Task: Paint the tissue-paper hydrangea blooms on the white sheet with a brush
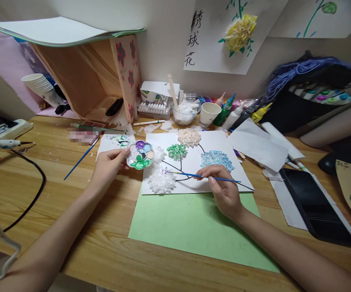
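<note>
Blue paintbrush (187, 174), between right fingers (209, 171)

Black handwritten characters 绣球花 (193, 39), reading downward, along left edge of white sheet (210, 46) on wall (163, 48); short handwritten marks (342, 164), upper left corner of tan card (349, 182), too small to read

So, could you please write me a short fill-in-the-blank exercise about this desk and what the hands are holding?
1. The left hand holds a palette whose wells contain ____.
2. The right hand holds a paintbrush with a ____ handle.
3. The bristles are at a mostly ____ flower that shows a little purple.
4. The white sheet lies partly over a ____ sheet.

Missing words: paint; blue; white; green.
</note>
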Action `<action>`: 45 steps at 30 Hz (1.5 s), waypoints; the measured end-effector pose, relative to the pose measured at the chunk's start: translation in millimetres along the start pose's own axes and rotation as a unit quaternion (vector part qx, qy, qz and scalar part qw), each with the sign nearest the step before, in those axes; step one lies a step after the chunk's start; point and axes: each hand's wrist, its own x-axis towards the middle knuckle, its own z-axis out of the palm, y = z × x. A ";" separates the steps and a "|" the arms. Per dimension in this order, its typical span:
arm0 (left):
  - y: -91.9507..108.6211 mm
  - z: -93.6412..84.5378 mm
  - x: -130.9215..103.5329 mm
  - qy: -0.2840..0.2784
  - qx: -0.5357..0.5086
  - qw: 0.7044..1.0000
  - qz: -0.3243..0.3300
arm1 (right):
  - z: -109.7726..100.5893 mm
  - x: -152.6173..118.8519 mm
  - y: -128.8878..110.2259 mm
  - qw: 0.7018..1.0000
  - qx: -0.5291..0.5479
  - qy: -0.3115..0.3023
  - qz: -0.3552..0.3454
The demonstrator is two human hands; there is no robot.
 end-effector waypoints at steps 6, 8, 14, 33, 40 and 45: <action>0.6 -0.2 0.2 0.001 -0.004 1.000 -0.003 | 0.1 0.1 1.1 1.000 0.020 0.014 0.016; 0.5 -0.4 0.4 0.001 -0.007 1.000 0.000 | -0.1 0.1 1.3 1.000 0.017 0.015 0.018; 1.8 -0.7 -0.2 -0.004 -0.008 1.000 0.006 | -1.3 -0.3 2.1 0.998 0.004 0.052 0.021; -1.0 -2.2 1.8 -0.008 -0.010 1.000 0.008 | -4.6 0.8 2.6 0.999 0.002 0.054 0.001; 1.2 -2.0 0.0 -0.006 -0.008 1.000 0.006 | -4.5 1.8 1.6 0.998 -0.020 0.062 0.006; 1.2 -1.0 0.4 -0.005 -0.008 1.000 0.009 | -4.8 2.1 2.4 0.998 -0.036 0.043 0.015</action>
